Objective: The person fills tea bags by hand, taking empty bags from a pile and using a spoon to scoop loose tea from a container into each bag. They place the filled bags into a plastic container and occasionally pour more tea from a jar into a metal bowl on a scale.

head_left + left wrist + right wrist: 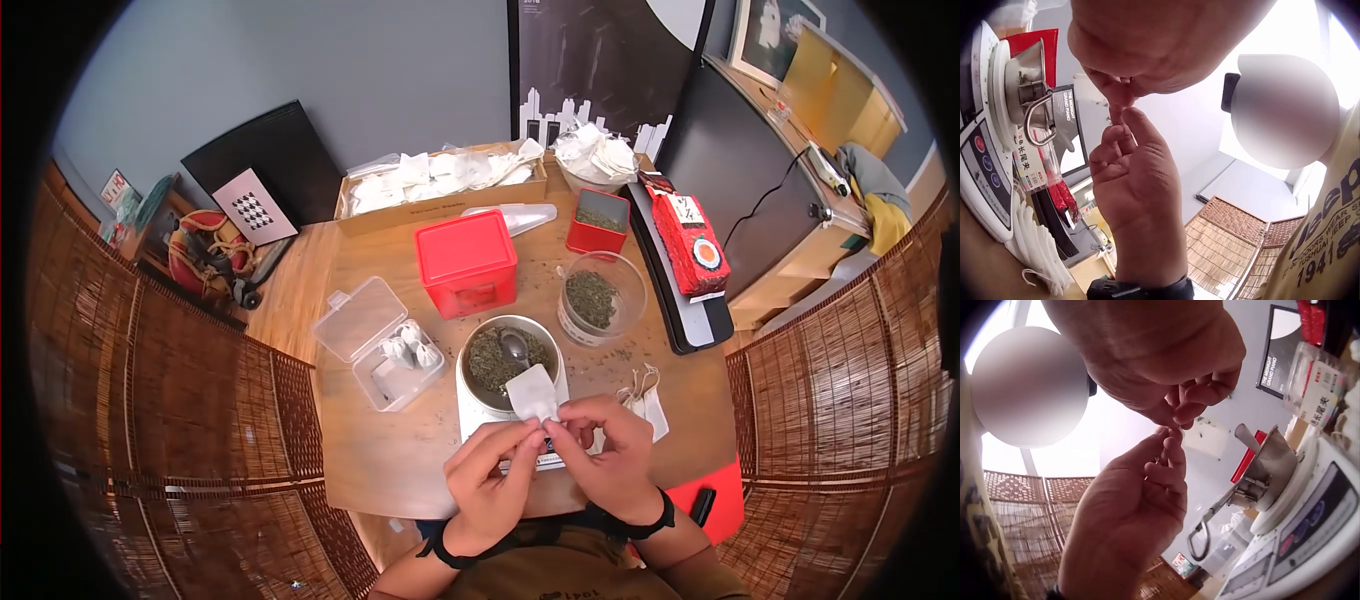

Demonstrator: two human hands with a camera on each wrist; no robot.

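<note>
1. Spreading under the other things, the table (395,455) has smooth brown wood grain.
2. The long cardboard box (445,212) at the back brims with thin white bags.
3. The red box (468,262), glossy and squarish with rounded corners, stands in front of it.
4. The flat white scale (472,420) carries the round steel bowl (463,370), whose metal handle loops outward. Crumbly dark-green leaf fills the bowl.
5. The left hand (490,480) pinches the gathered end of the small white pouch between thumb and fingertips.
6. The right hand (608,462) grasps that end too, its thumb and fingertips meeting the left's.
7. The pouch (532,392), soft, thin and squarish, is held up, overlapping the bowl's near rim in the head view.
8. The rounded, shiny spoon (515,347) rests in the leaf.
</note>
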